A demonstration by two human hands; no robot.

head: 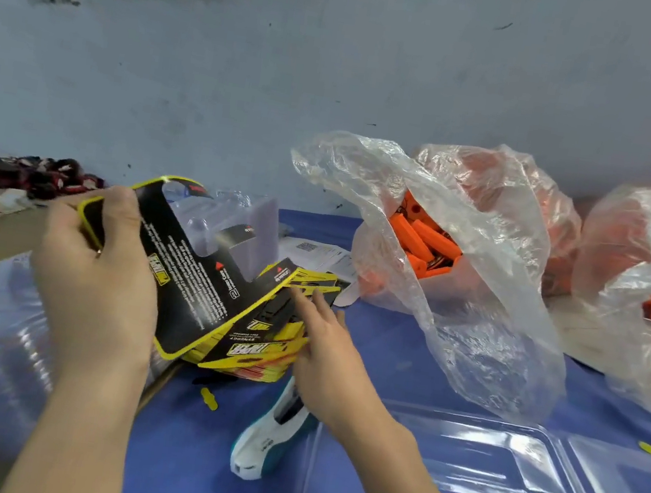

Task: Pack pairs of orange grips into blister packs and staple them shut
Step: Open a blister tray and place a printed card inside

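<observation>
Orange grips (425, 246) are in neither hand. The left hand (100, 272) clasps a black card (185, 267), hang-hole end far. The right hand (326, 343), fingers straight, touches the card stack (253, 351). Farther right, nearer that hand, the grips lie in an open bag (474, 311), mostly slanting far-left to near-right.

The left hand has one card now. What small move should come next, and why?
Probably the right hand should leave the card stack and reach for two orange grips in the open bag: the left hand already holds one card, and the right holds nothing.
</observation>
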